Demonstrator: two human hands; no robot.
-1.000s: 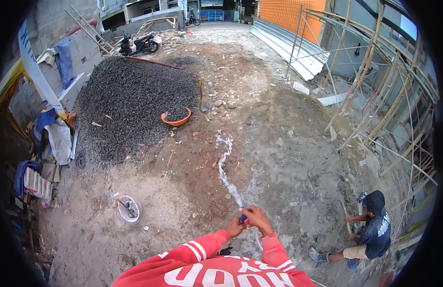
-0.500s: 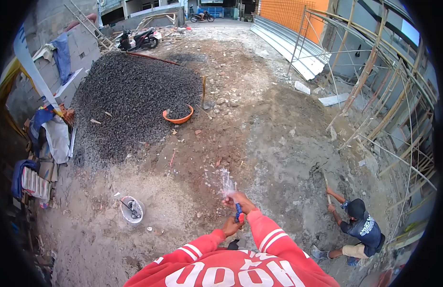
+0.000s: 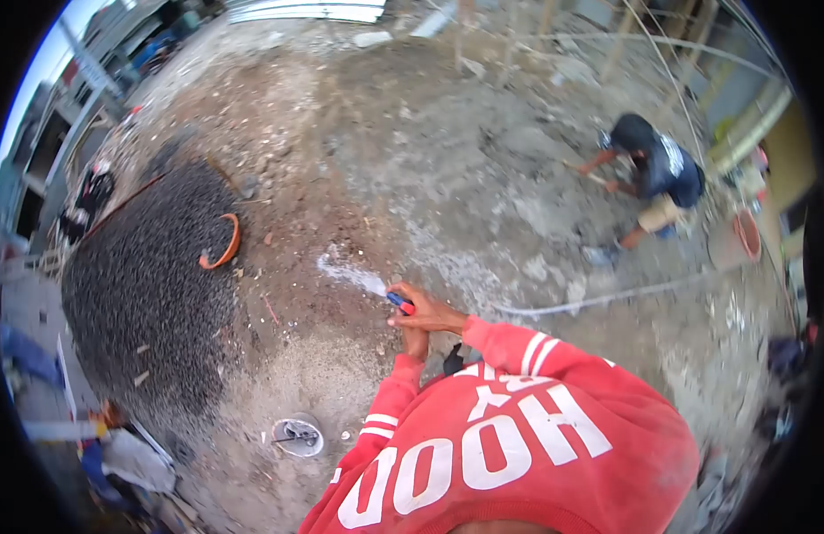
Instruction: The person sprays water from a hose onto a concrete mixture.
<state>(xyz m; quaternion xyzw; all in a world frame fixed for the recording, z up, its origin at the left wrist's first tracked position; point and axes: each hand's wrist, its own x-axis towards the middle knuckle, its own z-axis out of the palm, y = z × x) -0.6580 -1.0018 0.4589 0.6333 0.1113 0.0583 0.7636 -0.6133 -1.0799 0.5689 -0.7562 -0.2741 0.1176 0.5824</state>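
A blue and red hose nozzle (image 3: 399,303) is held out in front of my red sweatshirt. Underneath it, my left hand (image 3: 414,338) is closed about the handle end, partly hidden by the other hand. My right hand (image 3: 432,311) is closed around the nozzle's body, fingers close to its tip. White water spray (image 3: 351,275) shoots from the nozzle to the left and hits the brown, stony ground. A pale hose (image 3: 599,301) runs along the ground to the right of my sleeve; its join to the nozzle is hidden.
A dark gravel heap (image 3: 154,294) rises at left, with an orange basin (image 3: 223,242) on its edge. A bucket (image 3: 298,436) with a tool inside stands nearer me. At right a co-worker (image 3: 657,169) bends over wet grey ground, close to a large reddish bucket (image 3: 737,242).
My view has swung right and down. The spray now points left rather than straight ahead. The hose and the reddish bucket have come into sight. Both hands stay on the nozzle.
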